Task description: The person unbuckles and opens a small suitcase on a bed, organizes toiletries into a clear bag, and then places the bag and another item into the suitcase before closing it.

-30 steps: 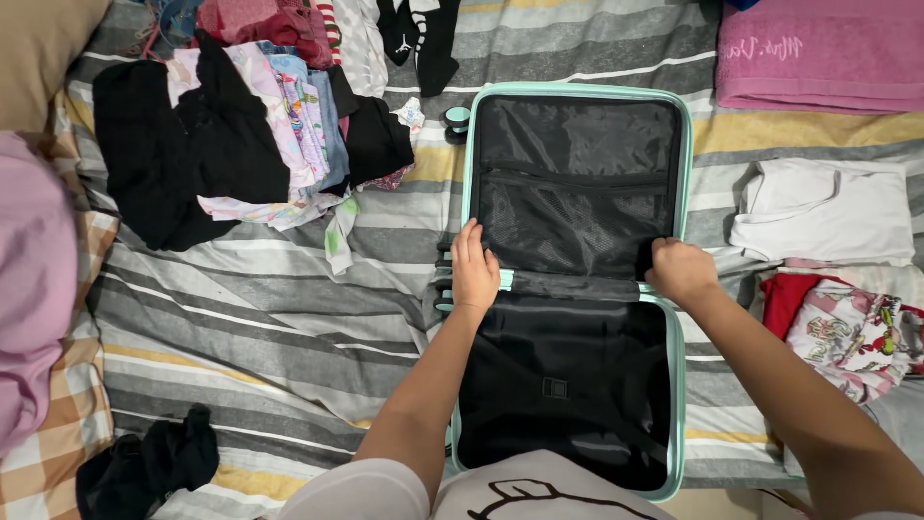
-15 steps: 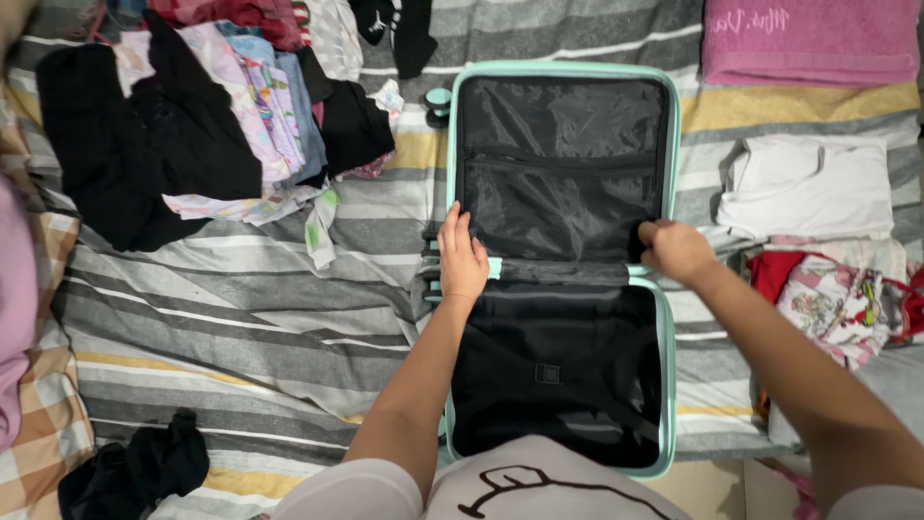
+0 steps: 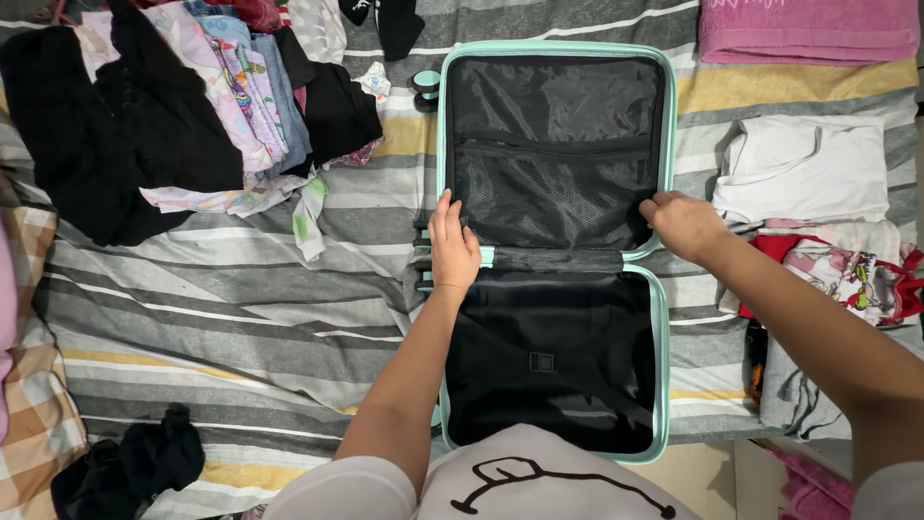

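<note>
With the left hand (image 3: 453,248) lying flat, fingers open, and the right hand (image 3: 681,223) curling onto the open mint suitcase (image 3: 664,318) rim, the lid risks dropping on them.

The near end of the open mint-green hard-shell suitcase (image 3: 661,318) is hidden under the person's white printed shirt (image 3: 539,477). The fingertips of the right hand (image 3: 685,223) curl out of sight over the suitcase edge, so its grip cannot be judged. The folded pink towel (image 3: 807,29) is cut off by the top edge, as is the black sock (image 3: 397,21). The heap of black and pastel clothes (image 3: 173,116) runs past the left edge. The crumpled black garment (image 3: 130,467) is cropped below.
</note>
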